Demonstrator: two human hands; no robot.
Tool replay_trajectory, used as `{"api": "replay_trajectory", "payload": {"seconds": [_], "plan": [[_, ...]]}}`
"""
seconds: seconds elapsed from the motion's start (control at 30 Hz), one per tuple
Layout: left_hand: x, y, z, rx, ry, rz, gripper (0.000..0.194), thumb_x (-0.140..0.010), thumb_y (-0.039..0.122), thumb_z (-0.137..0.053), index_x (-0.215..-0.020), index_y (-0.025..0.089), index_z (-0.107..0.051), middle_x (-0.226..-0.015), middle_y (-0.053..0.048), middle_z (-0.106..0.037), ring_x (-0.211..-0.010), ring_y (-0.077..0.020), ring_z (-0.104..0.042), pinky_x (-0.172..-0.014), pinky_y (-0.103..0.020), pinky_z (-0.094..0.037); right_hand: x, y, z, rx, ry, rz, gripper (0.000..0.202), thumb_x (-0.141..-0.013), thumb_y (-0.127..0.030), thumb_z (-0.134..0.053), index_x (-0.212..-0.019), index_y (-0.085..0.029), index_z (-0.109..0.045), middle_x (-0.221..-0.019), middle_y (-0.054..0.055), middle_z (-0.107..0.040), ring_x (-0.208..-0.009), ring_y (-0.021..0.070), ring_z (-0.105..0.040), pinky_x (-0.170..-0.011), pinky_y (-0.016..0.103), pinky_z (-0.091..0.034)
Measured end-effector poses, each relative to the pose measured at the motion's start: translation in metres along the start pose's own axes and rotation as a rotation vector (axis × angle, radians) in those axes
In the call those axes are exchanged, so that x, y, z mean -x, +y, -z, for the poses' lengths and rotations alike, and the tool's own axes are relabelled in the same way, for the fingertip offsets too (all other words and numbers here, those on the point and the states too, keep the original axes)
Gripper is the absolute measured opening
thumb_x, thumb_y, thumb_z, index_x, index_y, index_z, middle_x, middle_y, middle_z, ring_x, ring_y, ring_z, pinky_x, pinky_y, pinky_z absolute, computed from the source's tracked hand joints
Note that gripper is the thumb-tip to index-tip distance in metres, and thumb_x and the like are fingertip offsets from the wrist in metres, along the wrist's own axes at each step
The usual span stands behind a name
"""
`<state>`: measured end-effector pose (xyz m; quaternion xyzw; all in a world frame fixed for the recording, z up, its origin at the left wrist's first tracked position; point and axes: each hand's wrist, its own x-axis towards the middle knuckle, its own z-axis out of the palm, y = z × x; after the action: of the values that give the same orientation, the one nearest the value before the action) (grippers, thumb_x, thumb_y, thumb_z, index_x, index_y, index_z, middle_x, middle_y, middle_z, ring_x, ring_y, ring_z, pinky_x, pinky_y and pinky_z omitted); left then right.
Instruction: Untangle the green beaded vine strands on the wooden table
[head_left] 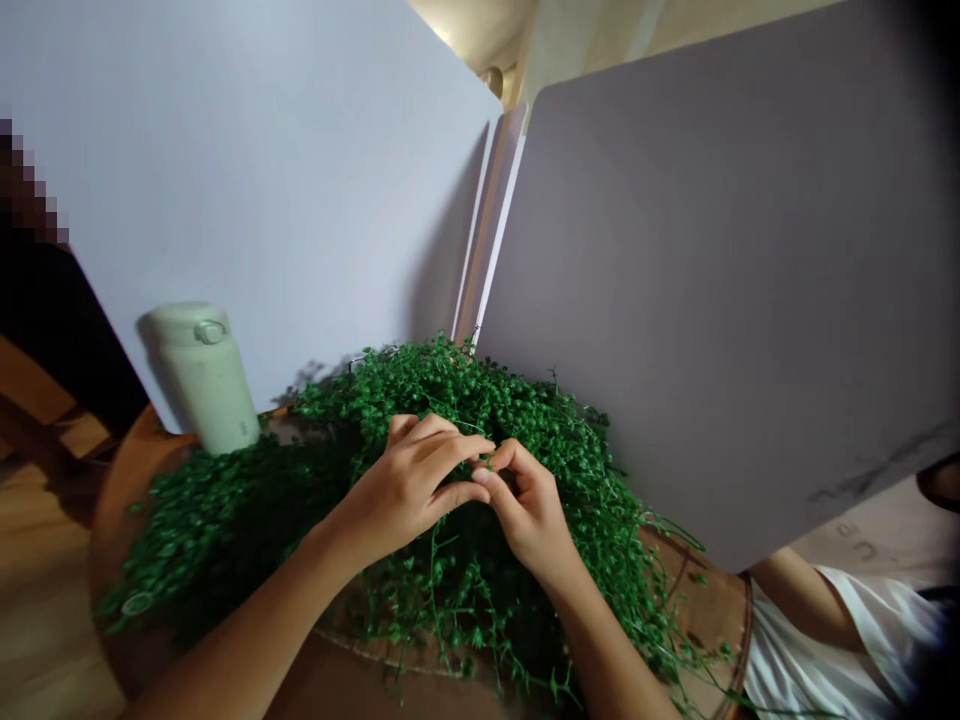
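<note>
A large heap of green sprigs (450, 380) with small leaves lies in front of me, and both hands are together over its middle. My left hand (420, 465) is closed in a pinch, with thumb and index fingertips around a tiny bit of a green sprig (489, 463). Its other fingers are bent above the leaves. My right hand (529, 505) pinches the same small piece between thumb and index finger, its fingertips touching those of the left. The fingers hide most of the piece. Loose stems hang below my hands toward the table's front edge.
A pale green bottle (210, 385) stands upright at the left on the round wooden table (109, 540). Two tall panels, one light (262, 180) and one grey (735, 280), rise behind the heap. People are partly visible at both sides, including a white sleeve (877, 610).
</note>
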<state>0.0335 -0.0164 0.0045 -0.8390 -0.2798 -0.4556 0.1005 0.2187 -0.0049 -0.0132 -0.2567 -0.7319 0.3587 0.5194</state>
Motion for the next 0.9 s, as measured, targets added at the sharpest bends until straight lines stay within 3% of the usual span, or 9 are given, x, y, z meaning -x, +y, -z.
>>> {"api": "replay_trajectory", "payload": {"seconds": [0.1,0.23,0.37,0.53,0.73,0.9], "plan": [[0.0007,0.0008,-0.0023,0.013,0.008,0.001,0.036,-0.098,0.035,-0.066,-0.128,0.021,-0.053,-0.104,-0.001,-0.073,-0.098,-0.0186,-0.062,-0.089,-0.034,-0.033,0.0008,-0.0008,0.0005,-0.063,-0.016,-0.013,0.029,-0.102,-0.036,-0.059,-0.081,-0.021,-0.047,-0.074,-0.004,-0.05,-0.064,0.0109,-0.039,-0.059,0.023,-0.032],[0.0003,0.0016,-0.0046,0.019,0.045,0.016,0.019,-0.099,0.022,-0.065,-0.117,0.021,-0.059,-0.094,0.001,-0.072,-0.095,-0.0166,-0.063,-0.088,-0.033,-0.033,0.002,0.0,0.0019,-0.026,-0.023,0.003,0.027,-0.104,-0.038,-0.056,-0.084,-0.021,-0.05,-0.073,-0.004,-0.047,-0.064,0.0114,-0.038,-0.058,0.024,-0.032],[-0.0001,0.0017,-0.0034,0.019,0.097,0.011,0.016,-0.097,0.021,-0.068,-0.112,0.022,-0.063,-0.086,0.003,-0.072,-0.089,-0.0152,-0.064,-0.087,-0.033,-0.033,0.0015,0.0007,0.0038,0.073,0.002,0.032,0.026,-0.104,-0.039,-0.057,-0.086,-0.02,-0.054,-0.07,-0.004,-0.046,-0.062,0.0114,-0.039,-0.057,0.024,-0.03],[-0.0017,0.0009,0.0018,0.015,0.121,0.01,0.009,-0.099,0.014,-0.064,-0.097,0.023,-0.066,-0.086,0.004,-0.074,-0.089,-0.016,-0.064,-0.088,-0.036,-0.032,0.0007,0.0005,0.0041,0.062,-0.043,-0.021,0.026,-0.103,-0.044,-0.057,-0.093,-0.02,-0.054,-0.071,-0.003,-0.055,-0.058,0.011,-0.04,-0.054,0.024,-0.029],[-0.0036,0.0007,0.0036,-0.02,0.126,0.049,0.006,-0.1,0.02,-0.065,-0.098,0.023,-0.069,-0.089,0.003,-0.077,-0.091,-0.0171,-0.064,-0.086,-0.037,-0.032,0.0026,0.0035,0.0037,-0.03,-0.104,-0.017,0.021,-0.106,-0.043,-0.051,-0.105,-0.022,-0.049,-0.087,0.002,-0.058,-0.074,0.0139,-0.054,-0.063,0.024,-0.04],[-0.0036,0.0013,0.0044,-0.039,0.108,0.039,0.004,-0.099,0.021,-0.065,-0.1,0.023,-0.069,-0.096,0.002,-0.078,-0.095,-0.0188,-0.063,-0.085,-0.039,-0.03,0.0027,0.0051,0.0019,-0.03,-0.098,0.013,0.014,-0.109,-0.038,-0.047,-0.112,-0.025,-0.041,-0.088,-0.001,-0.054,-0.072,0.0126,-0.049,-0.064,0.022,-0.041]]}}
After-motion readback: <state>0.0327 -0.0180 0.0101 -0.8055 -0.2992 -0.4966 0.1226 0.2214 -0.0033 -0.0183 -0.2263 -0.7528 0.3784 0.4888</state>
